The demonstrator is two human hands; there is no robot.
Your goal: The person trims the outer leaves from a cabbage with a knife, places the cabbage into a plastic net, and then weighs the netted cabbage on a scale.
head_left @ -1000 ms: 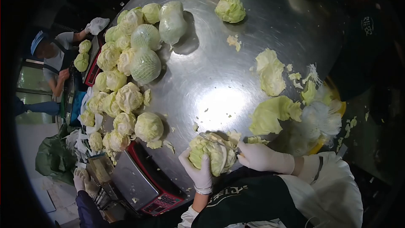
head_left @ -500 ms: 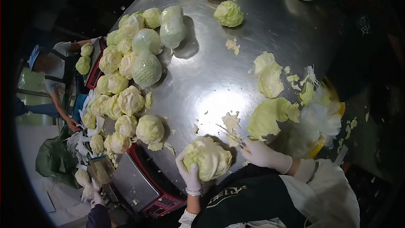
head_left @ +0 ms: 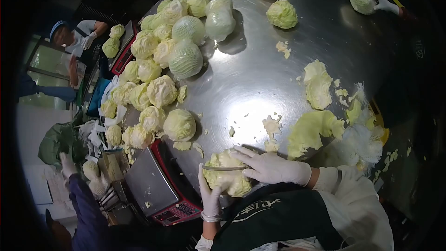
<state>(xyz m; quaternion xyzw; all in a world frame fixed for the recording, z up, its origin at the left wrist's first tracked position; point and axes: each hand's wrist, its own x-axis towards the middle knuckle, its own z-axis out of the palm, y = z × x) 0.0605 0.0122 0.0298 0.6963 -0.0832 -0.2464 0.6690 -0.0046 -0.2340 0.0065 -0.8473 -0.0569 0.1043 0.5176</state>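
Close to my body at the table's near edge is a pale cabbage [head_left: 238, 186]. My left hand [head_left: 211, 197], in a white glove, is closed round its left side and steadies it. A knife [head_left: 220, 168] lies with its blade across the upper side of the cabbage. Its handle is mostly hidden under my gloved right hand [head_left: 276, 167], which grips it and has its fingers over the cabbage's top. Loose leaf scraps [head_left: 272, 125] and a large torn green leaf [head_left: 311, 132] lie beyond my right hand.
A heap of trimmed cabbages [head_left: 160, 90] lies left on the steel table [head_left: 251, 72], some in wrapping [head_left: 186, 59]. A red scale [head_left: 153, 186] is at the near left. White netting [head_left: 355, 137] lies right. Co-workers stand left; another's gloved hand [head_left: 385, 5] holds a netted cabbage.
My right hand has moved left, bringing the knife from beside the cabbage onto it. The view has shifted, so the heap sits further right. A co-worker's arm now reaches to the green bag.
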